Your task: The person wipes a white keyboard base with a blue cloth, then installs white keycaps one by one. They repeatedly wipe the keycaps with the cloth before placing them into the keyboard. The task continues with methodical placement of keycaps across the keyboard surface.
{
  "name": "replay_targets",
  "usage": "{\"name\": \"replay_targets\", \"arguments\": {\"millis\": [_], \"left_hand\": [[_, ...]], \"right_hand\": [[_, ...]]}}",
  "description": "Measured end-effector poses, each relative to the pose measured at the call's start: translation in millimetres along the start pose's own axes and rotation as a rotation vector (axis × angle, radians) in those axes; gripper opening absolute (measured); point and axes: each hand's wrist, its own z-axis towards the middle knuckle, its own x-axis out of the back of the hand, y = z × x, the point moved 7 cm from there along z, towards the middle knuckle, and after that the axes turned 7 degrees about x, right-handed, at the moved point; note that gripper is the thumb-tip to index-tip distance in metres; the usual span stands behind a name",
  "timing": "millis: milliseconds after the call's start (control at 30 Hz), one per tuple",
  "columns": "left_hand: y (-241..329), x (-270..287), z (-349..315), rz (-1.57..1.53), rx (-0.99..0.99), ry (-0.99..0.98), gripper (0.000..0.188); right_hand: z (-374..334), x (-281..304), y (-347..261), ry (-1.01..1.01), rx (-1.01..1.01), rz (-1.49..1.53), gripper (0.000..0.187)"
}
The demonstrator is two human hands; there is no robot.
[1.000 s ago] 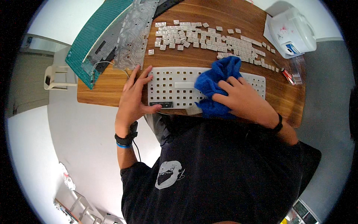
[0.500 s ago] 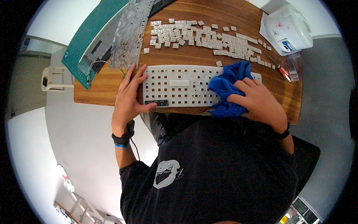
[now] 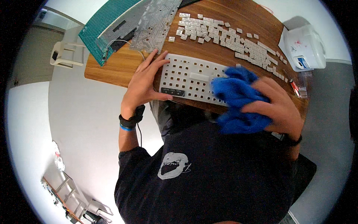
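Observation:
A white keyboard plate (image 3: pixel 186 77) with rows of square holes lies at the table's front edge. It has a raised blank bar in the middle and a dark label strip (image 3: pixel 172 92) at its near left corner. My left hand (image 3: pixel 143 84) holds the plate's left end, fingers at the far corner and thumb at the near edge. A crumpled blue cloth (image 3: pixel 238 93) is bunched in my right hand (image 3: pixel 279 102), which is closed round it and blurred. The cloth covers the plate's right part and hangs past the near edge.
Many loose white keycaps (image 3: pixel 223 33) are spread behind the plate. Back left, a clear patterned sheet (image 3: pixel 154 26) and another keyboard part lie over a green cutting mat (image 3: pixel 97 33). A white lidded container (image 3: pixel 304 46) and a red-handled tool (image 3: pixel 295 89) are at the right.
The view has turned, so the table looks tilted. My right hand has drawn the cloth nearer to my body, past the plate's near edge. My left hand stays at the plate's left end.

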Motion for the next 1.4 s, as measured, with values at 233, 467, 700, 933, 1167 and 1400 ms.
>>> {"name": "replay_targets", "arguments": {"millis": [233,467,700,933,1167,1400], "left_hand": [[0.3,4.6,6.0,-0.024,-0.005,0.090,0.097],[5.1,8.7,0.5,-0.042,0.046,0.053,0.122],[6.8,9.5,1.3,-0.037,0.001,0.006,0.133],[2.3,8.0,-5.1,-0.025,0.008,-0.012,0.127],[-7.3,11.7,3.6,-0.149,-0.005,-0.065,0.100],[14.4,45.9,32.8,-0.040,0.019,-0.061,0.064]], "right_hand": [[134.3,-91.1,4.5,-0.172,0.346,-0.245,0.058],[124.3,-71.7,-0.4,-0.504,0.418,-0.037,0.060],[91.4,110.0,60.4,0.136,0.214,-0.265,0.059],[59.2,199.5,225.6,0.684,-0.165,-0.515,0.060],[38.6,87.8,405.4,0.024,-0.388,-0.421,0.056],[22.7,83.3,337.4,0.289,-0.309,-0.633,0.051]]}}
